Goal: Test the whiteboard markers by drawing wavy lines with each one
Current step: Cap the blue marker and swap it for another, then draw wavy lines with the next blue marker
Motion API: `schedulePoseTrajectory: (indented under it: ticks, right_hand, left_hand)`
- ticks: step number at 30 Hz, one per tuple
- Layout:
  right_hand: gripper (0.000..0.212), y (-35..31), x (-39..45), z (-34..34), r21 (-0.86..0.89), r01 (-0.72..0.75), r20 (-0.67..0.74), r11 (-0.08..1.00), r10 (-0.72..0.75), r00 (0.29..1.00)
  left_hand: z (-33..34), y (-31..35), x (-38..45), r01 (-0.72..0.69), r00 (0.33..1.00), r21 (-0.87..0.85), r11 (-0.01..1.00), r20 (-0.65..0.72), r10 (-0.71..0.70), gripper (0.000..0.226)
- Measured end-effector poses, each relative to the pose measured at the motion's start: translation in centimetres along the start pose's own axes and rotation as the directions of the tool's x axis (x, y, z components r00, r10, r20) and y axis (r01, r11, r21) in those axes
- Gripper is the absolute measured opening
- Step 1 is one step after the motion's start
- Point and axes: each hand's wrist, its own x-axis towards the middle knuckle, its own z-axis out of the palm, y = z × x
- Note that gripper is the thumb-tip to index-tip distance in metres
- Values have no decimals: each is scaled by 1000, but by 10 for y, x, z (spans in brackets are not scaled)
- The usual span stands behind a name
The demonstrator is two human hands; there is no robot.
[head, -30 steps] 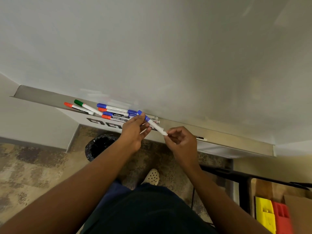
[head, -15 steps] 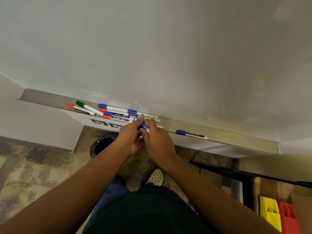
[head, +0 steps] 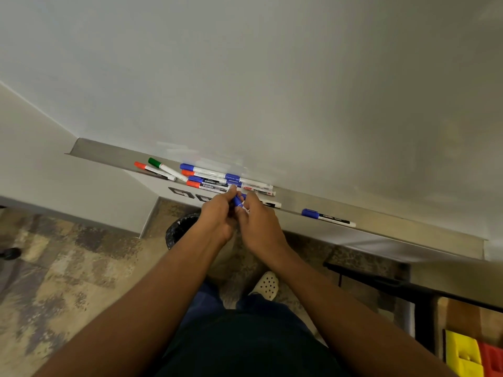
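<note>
Head view: right hand (head: 261, 224) has closed in on left hand (head: 217, 216); both now clamped on blue-capped white whiteboard marker (head: 239, 201), 6 o'clock of marker pile (head: 215, 180) on metal tray (head: 381, 227). Likely uncapping; whiteboard (head: 272, 91) unmarked.

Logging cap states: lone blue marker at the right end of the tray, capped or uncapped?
Capped. The blue marker lies flat on the tray, apart from the pile, with its blue cap seated on the left end.
</note>
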Motion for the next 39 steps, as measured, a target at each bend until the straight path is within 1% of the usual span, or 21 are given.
schedulePoseTrajectory:
  ticks: [3,4,6,7,8,9,11,14,15,17,19,22,24,25,28,30,32,33,35,36,39]
  right_hand:
    - [27,-11,4,-7,49,-39,1,998,39,999]
    - [24,-15,3,-10,65,-60,13,996,59,998]
    - [17,-22,-15,-15,108,-92,70,990,85,994]
    - [18,-24,-33,-18,126,-96,108,987,83,991]
    - [19,-24,-52,-22,148,-97,144,984,76,987]
    - [19,-22,-67,-26,179,-106,167,978,76,983]
    - [17,-15,-78,-32,267,-114,120,957,85,989]
    - [9,-22,-63,-41,436,-40,-9,899,48,999]
    - [10,-30,-56,-43,477,6,-19,879,3,1000]
    - [28,-49,-50,-47,523,92,-14,847,-100,995]
    - [38,-68,-46,-47,515,185,-35,837,-195,980]
    - [29,-88,-36,-41,469,309,-92,827,-302,949]
    - [22,-102,-31,-36,487,353,-125,799,-337,933]
    - [23,-111,-28,-35,499,374,-141,782,-352,925]
    - [35,-140,-22,-30,501,444,-203,743,-398,895]
    - [45,-160,-14,-25,423,513,-287,747,-427,858]
    - [47,-187,-3,-15,331,562,-382,758,-437,814]
    - [43,-202,2,-9,302,574,-433,761,-427,794]
    - [22,-235,10,2,275,604,-525,748,-409,746]
    - [17,-252,14,6,262,624,-556,736,-414,721]
    - [13,-296,29,16,175,676,-596,716,-470,652]
  left_hand:
    - [6,0,-3,12,1000,0,1000,26,-12,17]
    - [2,8,0,-5,1000,-8,1000,25,5,17]
    - [-18,49,14,-125,990,-105,987,-79,117,25]
    - [-33,78,23,-188,972,-159,969,-169,161,30]
    - [-49,110,30,-245,955,-183,952,-215,204,31]
    - [-60,135,27,-290,945,-174,941,-204,254,31]
    - [-67,154,5,-318,946,-61,946,-91,312,29]
    - [-46,141,-32,-291,953,26,956,99,287,29]
    - [-38,137,-41,-284,951,40,958,137,276,29]
    - [-30,137,-58,-285,948,75,955,165,270,29]
    - [-29,151,-73,-322,931,77,944,205,301,28]
    - [-31,178,-92,-394,886,24,919,277,372,26]
    - [-34,196,-104,-432,854,-1,902,323,409,25]
    - [-35,205,-110,-449,836,-9,893,347,424,25]
    - [-42,234,-124,-470,778,-49,882,449,439,23]
    - [-45,253,-132,-476,732,-70,877,521,439,19]
    - [-52,276,-140,-510,681,-82,856,570,460,19]
    - [-57,288,-143,-534,659,-88,841,579,479,21]
    - [-70,315,-149,-572,626,-111,812,581,520,23]
    - [-75,329,-151,-586,610,-123,801,585,535,24]
    - [-90,364,-157,-626,554,-135,768,615,560,24]
